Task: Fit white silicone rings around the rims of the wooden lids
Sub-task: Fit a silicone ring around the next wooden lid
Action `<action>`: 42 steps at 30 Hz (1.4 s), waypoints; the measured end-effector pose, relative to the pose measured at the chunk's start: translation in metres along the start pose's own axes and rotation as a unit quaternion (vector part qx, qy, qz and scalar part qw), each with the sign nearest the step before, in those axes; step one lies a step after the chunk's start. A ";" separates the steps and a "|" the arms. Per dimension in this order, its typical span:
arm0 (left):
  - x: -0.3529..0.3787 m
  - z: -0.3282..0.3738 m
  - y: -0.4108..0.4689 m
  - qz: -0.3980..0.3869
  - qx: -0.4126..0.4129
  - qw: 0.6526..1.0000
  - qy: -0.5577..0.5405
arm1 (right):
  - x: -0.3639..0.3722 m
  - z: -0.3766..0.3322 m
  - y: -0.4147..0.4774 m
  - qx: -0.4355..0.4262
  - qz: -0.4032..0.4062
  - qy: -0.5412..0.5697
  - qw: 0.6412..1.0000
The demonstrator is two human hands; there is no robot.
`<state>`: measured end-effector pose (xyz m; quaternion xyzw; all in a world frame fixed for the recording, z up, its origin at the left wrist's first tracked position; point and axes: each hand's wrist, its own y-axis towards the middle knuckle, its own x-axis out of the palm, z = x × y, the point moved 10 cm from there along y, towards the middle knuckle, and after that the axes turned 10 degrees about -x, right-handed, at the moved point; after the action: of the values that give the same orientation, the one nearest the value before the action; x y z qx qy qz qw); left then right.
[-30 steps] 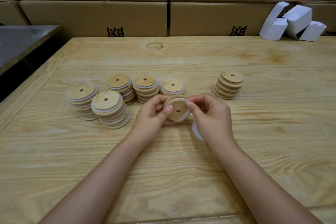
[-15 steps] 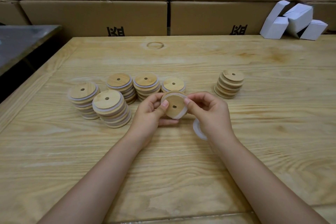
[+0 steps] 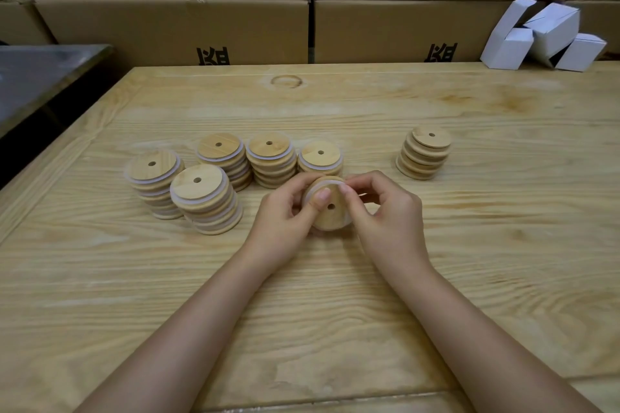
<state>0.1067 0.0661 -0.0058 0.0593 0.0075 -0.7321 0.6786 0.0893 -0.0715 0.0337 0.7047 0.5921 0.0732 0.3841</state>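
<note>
The lid (image 3: pixel 330 214) is held just above the table (image 3: pixel 469 278). The left hand (image 3: pixel 285 221) grips its left side and the right hand (image 3: pixel 385 218) its right. A ring (image 3: pixel 322 182) lies along the lid's far rim. Just behind the lid stands a short stack (image 3: pixel 320 157). Four taller stacks (image 3: pixel 204 198) stand to the lid's left. A lone stack (image 3: pixel 423 152) stands behind and right of the lid, well apart. Far behind the lid, past the table, cardboard boxes (image 3: pixel 167 27) are piled. Small cartons (image 3: pixel 543 40) lie far behind and right of the lid. A counter (image 3: pixel 40 77) lies far to the lid's left.
</note>
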 end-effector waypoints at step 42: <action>-0.016 -0.002 0.005 0.036 -0.023 0.987 -0.156 | 0.007 0.012 -0.001 0.073 0.019 0.089 0.993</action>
<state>0.1132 0.0817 -0.0060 -0.0707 -0.0840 -0.7074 0.6982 0.0977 -0.0709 0.0225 0.7326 0.6144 0.0995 0.2755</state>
